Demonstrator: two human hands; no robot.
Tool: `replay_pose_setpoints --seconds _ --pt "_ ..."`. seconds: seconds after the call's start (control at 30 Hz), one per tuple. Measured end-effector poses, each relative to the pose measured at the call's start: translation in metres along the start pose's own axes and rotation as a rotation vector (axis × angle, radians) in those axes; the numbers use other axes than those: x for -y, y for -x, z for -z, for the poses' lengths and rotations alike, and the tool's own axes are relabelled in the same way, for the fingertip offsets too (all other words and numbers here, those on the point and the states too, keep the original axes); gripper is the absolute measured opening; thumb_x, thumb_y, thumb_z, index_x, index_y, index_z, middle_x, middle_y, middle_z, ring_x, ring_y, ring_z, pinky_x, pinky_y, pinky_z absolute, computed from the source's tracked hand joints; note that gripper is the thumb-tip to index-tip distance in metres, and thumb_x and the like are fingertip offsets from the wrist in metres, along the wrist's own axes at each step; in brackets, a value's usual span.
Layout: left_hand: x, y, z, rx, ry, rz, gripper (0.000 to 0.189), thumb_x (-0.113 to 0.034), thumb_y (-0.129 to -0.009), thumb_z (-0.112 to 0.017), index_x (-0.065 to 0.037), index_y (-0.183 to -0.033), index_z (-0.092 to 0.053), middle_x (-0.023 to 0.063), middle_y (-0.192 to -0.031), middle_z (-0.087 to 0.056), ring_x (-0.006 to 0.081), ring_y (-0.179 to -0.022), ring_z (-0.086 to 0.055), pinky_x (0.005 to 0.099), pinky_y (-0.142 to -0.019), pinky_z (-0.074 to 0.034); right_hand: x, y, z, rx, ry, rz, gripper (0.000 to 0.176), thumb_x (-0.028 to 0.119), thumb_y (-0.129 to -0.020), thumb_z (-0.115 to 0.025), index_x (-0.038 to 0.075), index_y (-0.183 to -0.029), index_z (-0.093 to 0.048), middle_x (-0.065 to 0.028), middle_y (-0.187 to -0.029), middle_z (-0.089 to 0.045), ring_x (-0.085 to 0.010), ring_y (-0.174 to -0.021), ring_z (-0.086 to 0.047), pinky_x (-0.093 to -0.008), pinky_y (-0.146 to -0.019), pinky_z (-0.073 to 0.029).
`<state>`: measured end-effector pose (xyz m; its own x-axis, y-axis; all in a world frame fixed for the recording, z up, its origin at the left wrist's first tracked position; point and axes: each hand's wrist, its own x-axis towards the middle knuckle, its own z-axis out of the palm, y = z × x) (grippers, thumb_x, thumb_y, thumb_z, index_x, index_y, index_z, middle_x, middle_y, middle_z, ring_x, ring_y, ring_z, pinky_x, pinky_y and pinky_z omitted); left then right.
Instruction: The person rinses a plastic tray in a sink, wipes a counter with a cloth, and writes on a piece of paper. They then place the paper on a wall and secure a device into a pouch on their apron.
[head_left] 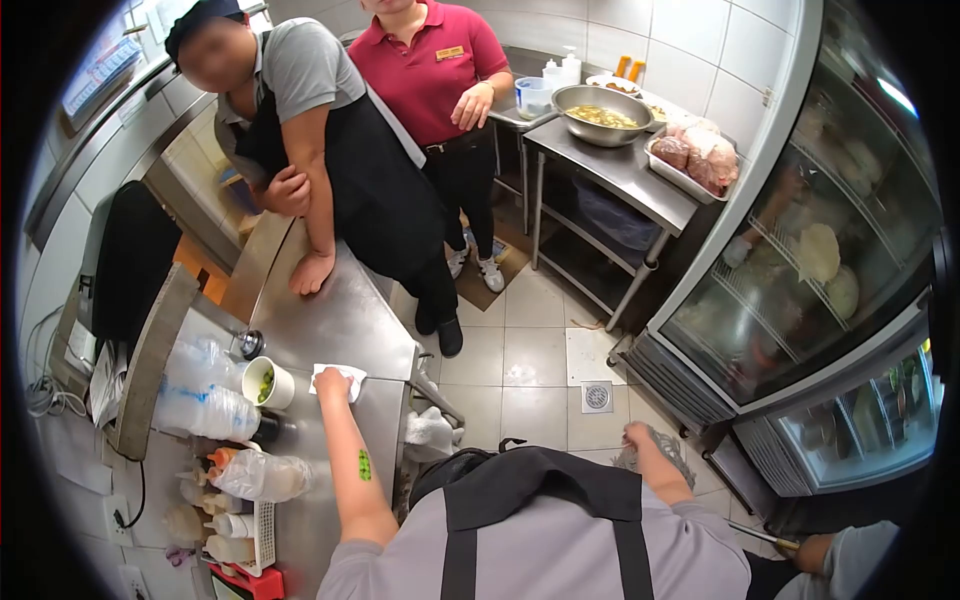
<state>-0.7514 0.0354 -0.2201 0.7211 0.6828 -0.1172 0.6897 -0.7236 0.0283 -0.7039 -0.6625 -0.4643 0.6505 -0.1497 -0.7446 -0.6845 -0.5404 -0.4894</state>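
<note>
My left hand (332, 384) is closed on a white cloth (352, 394) on the steel counter (330, 330). A white tub (268, 384) with green pieces inside stands just left of it. My right hand (637, 434) hangs low over the floor on the right, beside a grey patterned thing (668, 452) that I cannot make out. Its fingers are too small to read clearly.
Two people (330, 150) (430, 80) stand ahead, one leaning on the counter. Bottles (230, 525) and plastic bags (205, 400) line the left. Back right, a table (640, 180) bears a metal bowl (600, 115) and bagged meat (700, 155). Glass-door fridge (800, 240) right; another person's arm (815, 553) lower right.
</note>
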Motion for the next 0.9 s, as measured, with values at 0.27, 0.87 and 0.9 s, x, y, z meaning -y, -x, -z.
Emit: replay_pose_setpoints --seconds 0.27,0.87,0.9 --pt "0.012 -0.029 0.012 0.146 -0.135 0.081 0.044 -0.044 -0.073 -0.068 -0.007 -0.097 -0.068 0.0110 -0.102 -0.066 0.0262 -0.097 -0.062 0.0378 -0.079 -0.046 0.005 -0.004 -0.014 0.027 -0.020 0.146 0.014 0.017 -0.080 -0.053 0.005 -0.087 -0.058 -0.0105 -0.060 -0.058 -0.0239 -0.047 -0.060 -0.0380 -0.039 -0.048" --pt "0.017 0.055 -0.012 -0.255 0.039 0.074 0.036 -0.023 -0.083 -0.058 0.007 -0.101 -0.056 0.0230 -0.107 -0.055 0.0373 -0.104 -0.048 0.0422 -0.091 -0.039 0.048 0.010 -0.035 0.392 0.551 0.120 0.025 0.017 -0.082 -0.049 -0.005 -0.076 -0.058 -0.0185 -0.072 -0.063 -0.0297 -0.061 -0.065 -0.0437 -0.049 -0.052" --pt "0.018 0.064 0.000 -0.163 0.041 0.034 0.036 -0.023 -0.083 -0.058 0.007 -0.102 -0.055 0.0240 -0.108 -0.054 0.0380 -0.105 -0.048 0.0424 -0.092 -0.039 0.056 0.004 -0.045 0.385 0.499 0.063 0.025 0.018 -0.083 -0.048 -0.004 -0.076 -0.058 -0.0187 -0.074 -0.063 -0.0298 -0.063 -0.065 -0.0436 -0.050 -0.053"
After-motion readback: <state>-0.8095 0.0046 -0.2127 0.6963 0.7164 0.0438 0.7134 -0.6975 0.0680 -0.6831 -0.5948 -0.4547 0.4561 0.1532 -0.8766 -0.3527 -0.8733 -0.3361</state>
